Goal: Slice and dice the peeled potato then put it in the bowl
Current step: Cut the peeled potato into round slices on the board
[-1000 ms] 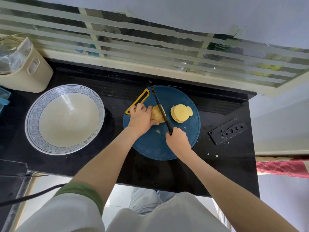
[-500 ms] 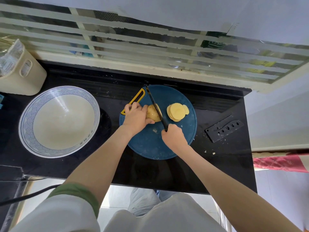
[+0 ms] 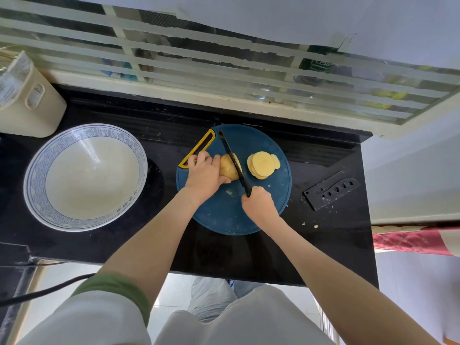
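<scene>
1. Counter, black polished stone (image 3: 323, 245): carried every item below.
2. Bowl, wide white ceramic with a blue wave-patterned rim (image 3: 87, 175): stood left of the board, well apart from the potato, with no potato in it. Filling it was judged a late step.
3. Cutting board, round dark-blue plastic with a yellow-edged handle slot (image 3: 224, 215): lay flat on the counter. It probably wanted to sit steady under each stroke.
4. Left grip, a bare hand (image 3: 204, 174): fingers were curled over the potato's left end, thumb along its near side. Tucking the fingertips back from the blade was judged the chief safeguard.
5. Right grip, a bare hand (image 3: 258, 202): was closed round the knife handle at the board's near right.
6. Knife, slim and black-bladed (image 3: 231, 158): lay across the potato's right end, tip pointing away from the person. A level, straight-down cut would likely give an even slice.
7. Knife sheath, black perforated plastic (image 3: 332, 194): lay on the counter right of the board, untouched.
8. Slices, pale yellow potato rounds (image 3: 261, 165): were stacked on the board just right of the blade. Dicing had not begun.
9. Potato, peeled, yellow uncut portion (image 3: 227, 168): sat mid-board between the left grip and the knife. As it shortened, thinner and slower strokes seemed advisable.
</scene>
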A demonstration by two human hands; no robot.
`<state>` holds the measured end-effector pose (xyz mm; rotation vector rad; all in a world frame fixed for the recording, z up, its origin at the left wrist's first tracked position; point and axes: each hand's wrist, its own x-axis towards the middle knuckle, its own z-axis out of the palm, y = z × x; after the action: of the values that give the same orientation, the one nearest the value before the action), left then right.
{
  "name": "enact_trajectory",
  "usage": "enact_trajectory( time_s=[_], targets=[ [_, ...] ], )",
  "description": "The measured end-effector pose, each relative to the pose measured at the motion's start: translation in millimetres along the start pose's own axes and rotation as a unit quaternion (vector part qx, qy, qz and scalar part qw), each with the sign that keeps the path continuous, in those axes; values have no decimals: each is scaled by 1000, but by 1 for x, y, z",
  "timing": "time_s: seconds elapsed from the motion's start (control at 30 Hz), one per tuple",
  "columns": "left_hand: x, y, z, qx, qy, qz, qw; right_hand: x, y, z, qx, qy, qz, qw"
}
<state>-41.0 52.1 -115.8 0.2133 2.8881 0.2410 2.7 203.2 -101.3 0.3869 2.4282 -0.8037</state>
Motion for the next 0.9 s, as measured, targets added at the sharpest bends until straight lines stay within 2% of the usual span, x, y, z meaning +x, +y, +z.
enact_trajectory(
  time_s=[0.27,0.43,0.53,0.67,0.9],
  targets=[
    [6,-10,-2,-12,-35,-33,999,6,18,7,-17,-22,10,1000],
    [6,-12,-3,-36,-45,-28,998,2,26,3,22,-35,20,999],
    [1,-14,-2,-34,-44,-31,998,0,23,-7,97,-55,44,993],
    [-9,-14,-4,-42,-40,-24,998,-4,23,-28,254,-74,61,962],
    [-18,3,-8,-24,-48,-60,997,-7,23,-60,371,-54,60,925]
  ],
)
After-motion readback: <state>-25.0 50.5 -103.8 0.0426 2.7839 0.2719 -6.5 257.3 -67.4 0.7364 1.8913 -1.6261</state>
